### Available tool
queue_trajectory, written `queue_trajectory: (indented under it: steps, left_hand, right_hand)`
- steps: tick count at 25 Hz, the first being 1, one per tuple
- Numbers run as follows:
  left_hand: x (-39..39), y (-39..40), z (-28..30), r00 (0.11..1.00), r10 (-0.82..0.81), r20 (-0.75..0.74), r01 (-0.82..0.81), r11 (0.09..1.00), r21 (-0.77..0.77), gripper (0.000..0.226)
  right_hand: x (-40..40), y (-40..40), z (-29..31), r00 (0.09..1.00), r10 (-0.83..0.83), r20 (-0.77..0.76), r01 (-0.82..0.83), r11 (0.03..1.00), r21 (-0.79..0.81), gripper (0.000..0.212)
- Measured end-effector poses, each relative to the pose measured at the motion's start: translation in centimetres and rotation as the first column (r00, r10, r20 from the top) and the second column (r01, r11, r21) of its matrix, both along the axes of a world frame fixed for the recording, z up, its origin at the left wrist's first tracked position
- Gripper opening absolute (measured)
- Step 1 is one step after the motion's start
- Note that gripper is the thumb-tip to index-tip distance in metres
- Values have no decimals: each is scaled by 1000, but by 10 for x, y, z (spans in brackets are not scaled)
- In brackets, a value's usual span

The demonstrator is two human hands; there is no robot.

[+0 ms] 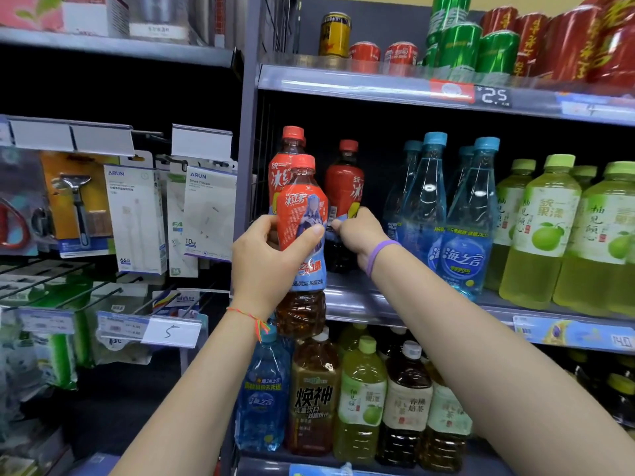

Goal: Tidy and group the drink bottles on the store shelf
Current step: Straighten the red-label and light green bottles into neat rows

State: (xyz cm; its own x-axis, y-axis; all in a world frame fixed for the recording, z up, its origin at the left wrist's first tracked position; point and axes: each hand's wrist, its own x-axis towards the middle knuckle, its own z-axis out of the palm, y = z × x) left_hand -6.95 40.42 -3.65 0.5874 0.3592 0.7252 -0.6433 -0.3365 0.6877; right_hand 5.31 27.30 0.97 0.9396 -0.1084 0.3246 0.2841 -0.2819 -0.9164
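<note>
Store shelving fills the view, with the middle shelf (412,304) carrying drinks at hand level. The left hand (264,255) is wrapped around a red-labelled iced tea bottle (302,214), thumb across the label and fingers curled behind, holding it upright in front of the shelf edge. Behind those fingers stands a second red-capped bottle (288,146). The right hand (357,231) is closed on the lower body of a third red bottle (345,187) standing on the shelf, just right of the held one. Right of that hand stand blue water bottles (460,214), then green pomelo drinks (543,228). Cans (460,46) line the shelf above; mixed bottles (360,400) stand below the wrists. Hanging chargers (137,218) are left of the left hand.
</note>
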Motion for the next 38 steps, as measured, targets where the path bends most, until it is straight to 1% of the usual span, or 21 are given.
queue_trajectory:
  steps: [4, 6, 8, 9, 10, 11, 13, 14, 16, 18, 20, 22, 24, 26, 27, 28, 29, 31, 33, 35, 38]
  left_hand:
    - [-5, -14, 10, 1000, -5, 19, 5, 999, 32, 44]
    - [-4, -22, 19, 999, -8, 38, 6, 999, 48, 42]
    - [-1, -30, 28, 997, 0, 73, -5, 998, 68, 43]
    - [2, -34, 33, 995, 12, 97, -19, 997, 76, 46]
    - [5, -37, 37, 992, 29, 121, -39, 996, 83, 49]
    - [8, -41, 42, 988, 46, 145, -59, 994, 92, 51]
    - [15, -47, 50, 982, 61, 177, -81, 990, 112, 52]
    - [20, -49, 53, 982, 51, 179, -74, 990, 123, 51]
    - [28, -53, 53, 987, 20, 158, -45, 988, 151, 47]
    - [33, -52, 48, 991, 5, 133, -30, 983, 184, 46]
    - [34, -49, 47, 993, 11, 119, -40, 969, 246, 49]
    - [35, -45, 47, 989, 75, 125, -115, 926, 360, 57]
    - [33, -40, 46, 937, 254, 238, -338, 828, 448, 65]
    - [30, -35, 40, 813, 405, 420, -560, 741, 370, 58]
    - [29, -33, 35, 772, 447, 452, -606, 731, 312, 55]
    - [28, -31, 30, 780, 461, 423, -596, 753, 278, 56]
    - [29, -30, 26, 833, 443, 331, -532, 806, 258, 62]
    - [39, -26, 17, 946, 318, 65, -324, 932, 165, 79]
    - [47, -20, 17, 972, 209, -105, -206, 978, 44, 93]
    - [52, -13, 20, 966, 196, -166, -197, 980, 12, 91]
    - [53, -5, 20, 962, 220, -161, -218, 976, 29, 70]
  right_hand:
    - [-32, -11, 1, 1000, -5, 27, 6, 999, -42, 33]
    - [-59, -19, 5, 996, -18, 82, 26, 995, -95, 42]
    - [-90, -28, 10, 961, -20, 277, 51, 993, -103, 48]
    - [-105, -34, 12, 923, -2, 385, 44, 994, -100, 48]
    - [-115, -38, 13, 895, 36, 445, 13, 994, -108, 45]
    - [-121, -41, 15, 889, 95, 447, -31, 989, -147, 40]
    - [-125, -45, 15, 917, 228, 326, -135, 950, -283, 31]
    - [-123, -47, 14, 925, 272, 267, -173, 924, -340, 34]
    - [-114, -50, 11, 930, 259, 262, -145, 911, -386, 44]
    - [-105, -51, 6, 932, 196, 305, -64, 917, -394, 45]
    - [-100, -49, 1, 937, 183, 297, -59, 923, -381, 44]
    - [-97, -46, -3, 943, 178, 282, -63, 925, -375, 45]
    - [-96, -44, -5, 948, 160, 274, -48, 926, -375, 41]
    - [-92, -42, -6, 958, 124, 259, -15, 922, -387, 43]
    - [-90, -40, -6, 964, 100, 247, 9, 915, -404, 47]
    - [-88, -38, -5, 969, 75, 236, 33, 906, -422, 51]
    - [-87, -36, -4, 973, 51, 227, 56, 895, -442, 53]
    - [-86, -31, -3, 973, 21, 229, 95, 872, -481, 54]
    - [-85, -27, -5, 967, 12, 254, 120, 860, -497, 53]
    - [-85, -25, -9, 963, 10, 271, 125, 870, -477, 53]
    - [-84, -23, -13, 961, 4, 276, 122, 889, -440, 54]
